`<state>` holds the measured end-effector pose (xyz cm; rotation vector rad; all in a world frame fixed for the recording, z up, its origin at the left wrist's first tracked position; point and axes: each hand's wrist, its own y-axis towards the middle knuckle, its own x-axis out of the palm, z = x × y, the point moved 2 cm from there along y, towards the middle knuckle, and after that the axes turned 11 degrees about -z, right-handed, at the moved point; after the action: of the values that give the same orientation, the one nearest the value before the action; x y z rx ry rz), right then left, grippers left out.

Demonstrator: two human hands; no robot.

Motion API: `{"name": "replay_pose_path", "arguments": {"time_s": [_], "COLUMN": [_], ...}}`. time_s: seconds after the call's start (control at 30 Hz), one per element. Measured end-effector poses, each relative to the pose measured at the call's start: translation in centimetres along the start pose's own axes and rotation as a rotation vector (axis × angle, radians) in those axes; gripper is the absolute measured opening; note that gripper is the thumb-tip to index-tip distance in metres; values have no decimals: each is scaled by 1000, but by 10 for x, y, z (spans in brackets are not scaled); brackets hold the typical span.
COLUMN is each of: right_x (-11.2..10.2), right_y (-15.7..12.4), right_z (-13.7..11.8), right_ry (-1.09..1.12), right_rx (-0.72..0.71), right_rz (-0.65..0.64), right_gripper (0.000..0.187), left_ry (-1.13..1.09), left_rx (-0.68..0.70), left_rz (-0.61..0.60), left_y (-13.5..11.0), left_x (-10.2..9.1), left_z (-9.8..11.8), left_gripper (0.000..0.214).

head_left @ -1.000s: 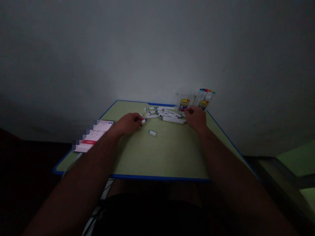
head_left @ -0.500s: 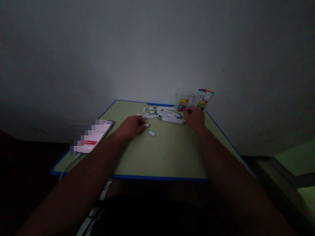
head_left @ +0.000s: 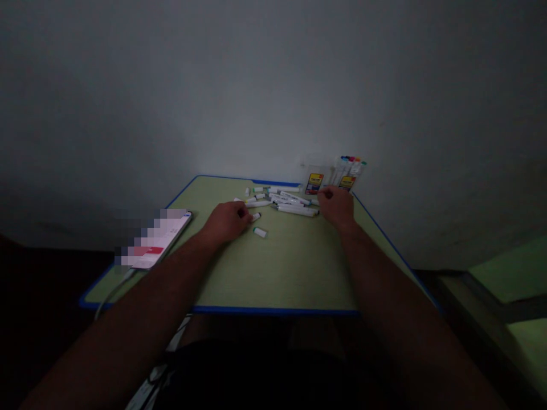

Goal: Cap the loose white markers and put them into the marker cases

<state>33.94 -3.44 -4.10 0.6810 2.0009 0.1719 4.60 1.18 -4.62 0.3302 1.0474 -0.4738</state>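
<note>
My left hand (head_left: 228, 221) is closed near the table's middle, with thumb and fingertips on a small white marker cap (head_left: 256, 217) that has a dark end. Just nearer to me lies a loose white cap (head_left: 260, 232) with a green end. Over at the right side, my right hand (head_left: 335, 206) is curled with its fingertips pinched together; what they hold, if anything, is hidden. Beside those fingertips lies a pile of white markers (head_left: 294, 210). Behind my right hand stands a clear plastic case (head_left: 315, 181) with a yellow and dark label.
A second clear case (head_left: 347, 181) holds several markers with coloured ends. More caps and markers, including a small white cap (head_left: 247, 192), lie at the back. A phone (head_left: 156, 245) with a cable rests at the left of the blue-edged table (head_left: 273, 279). A wall rises behind.
The view has shifted slightly, so everything sits a little further left. Both hands stay in almost the same places with their fingers still closed.
</note>
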Motion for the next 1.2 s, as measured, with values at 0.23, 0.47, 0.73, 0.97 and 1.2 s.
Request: {"name": "replay_pose_path", "arguments": {"time_s": [0.23, 0.47, 0.73, 0.97, 1.2], "right_x": [-2, 5, 6, 6, 4], "right_y": [4, 3, 2, 2, 5], "right_z": [7, 3, 4, 6, 13], "right_ry": [-41, -64, -54, -57, -84], "right_rx": [54, -8, -13, 15, 122], "right_rz": [13, -177, -175, -198, -279], "right_gripper": [21, 24, 26, 30, 34], "left_ry": [45, 134, 21, 52, 124], "left_rx": [360, 416, 167, 250, 189], "left_rz": [-128, -211, 66, -120, -147], "left_y": [-2, -7, 3, 2, 5], "left_x": [6, 5, -3, 2, 5], "left_z": [1, 9, -5, -2, -6], "left_gripper": [31, 22, 38, 60, 56]}}
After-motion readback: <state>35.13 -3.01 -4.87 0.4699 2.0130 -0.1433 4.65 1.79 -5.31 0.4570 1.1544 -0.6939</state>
